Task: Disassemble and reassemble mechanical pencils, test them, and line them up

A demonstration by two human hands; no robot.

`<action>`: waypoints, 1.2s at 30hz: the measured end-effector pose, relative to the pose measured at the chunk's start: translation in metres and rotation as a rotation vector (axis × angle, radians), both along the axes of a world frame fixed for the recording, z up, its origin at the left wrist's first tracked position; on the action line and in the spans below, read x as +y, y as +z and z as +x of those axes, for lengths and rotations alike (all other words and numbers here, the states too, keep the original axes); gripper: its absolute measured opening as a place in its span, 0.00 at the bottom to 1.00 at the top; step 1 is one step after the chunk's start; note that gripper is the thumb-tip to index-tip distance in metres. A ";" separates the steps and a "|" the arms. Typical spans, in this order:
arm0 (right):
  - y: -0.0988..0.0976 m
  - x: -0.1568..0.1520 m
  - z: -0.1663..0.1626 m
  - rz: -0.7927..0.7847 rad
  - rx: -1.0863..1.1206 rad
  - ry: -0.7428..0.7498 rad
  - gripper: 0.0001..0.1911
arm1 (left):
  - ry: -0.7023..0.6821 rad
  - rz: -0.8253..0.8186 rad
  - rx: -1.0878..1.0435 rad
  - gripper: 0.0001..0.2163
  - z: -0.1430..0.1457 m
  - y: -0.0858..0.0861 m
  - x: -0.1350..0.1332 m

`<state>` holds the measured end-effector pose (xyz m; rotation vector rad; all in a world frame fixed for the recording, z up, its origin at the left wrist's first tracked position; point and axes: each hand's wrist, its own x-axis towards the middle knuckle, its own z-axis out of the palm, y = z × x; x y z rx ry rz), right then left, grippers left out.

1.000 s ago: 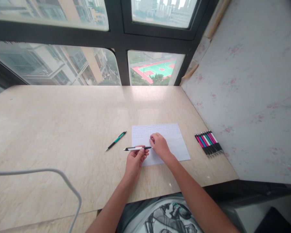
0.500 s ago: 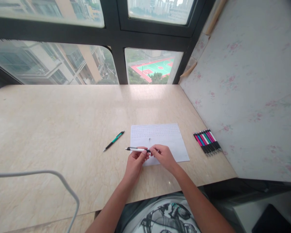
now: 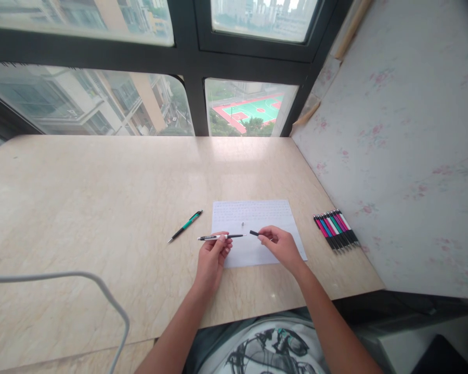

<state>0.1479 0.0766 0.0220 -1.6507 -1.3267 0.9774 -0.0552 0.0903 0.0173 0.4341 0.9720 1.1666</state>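
Observation:
My left hand is closed around a white and black pen, whose thin bare inner part points right. Between the fingertips of my right hand is a short black pen grip sleeve, apart from the pen by a small gap. Both hands are over the lower part of a sheet of paper with rows of handwriting near its top. On the paper lies a tiny metal pen tip. A green and black pen rests on the surface to the left of the paper.
Several coloured pens lie side by side at the right, close to the flowered wall. A grey cable loops over the left front of the marble-look surface. Windows with a dark frame stand behind.
My hands have drawn apart. The black grip sleeve has come off the pen and moved right in my right hand, baring the thin inner part. My left hand has shifted slightly left.

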 end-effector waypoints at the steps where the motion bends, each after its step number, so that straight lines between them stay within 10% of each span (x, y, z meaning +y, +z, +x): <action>1: -0.001 0.001 0.002 -0.005 -0.036 -0.038 0.08 | 0.003 -0.002 -0.006 0.13 0.000 0.000 0.000; 11: -0.006 0.025 -0.021 0.038 -0.493 -0.146 0.06 | -0.043 -0.008 -0.013 0.13 0.005 0.002 -0.005; 23: 0.004 0.004 -0.029 -0.018 0.015 0.174 0.23 | -0.099 0.017 0.050 0.14 0.006 0.000 -0.006; 36: 0.013 -0.001 -0.024 0.113 0.033 0.211 0.12 | -0.165 0.057 0.088 0.12 0.008 -0.002 -0.009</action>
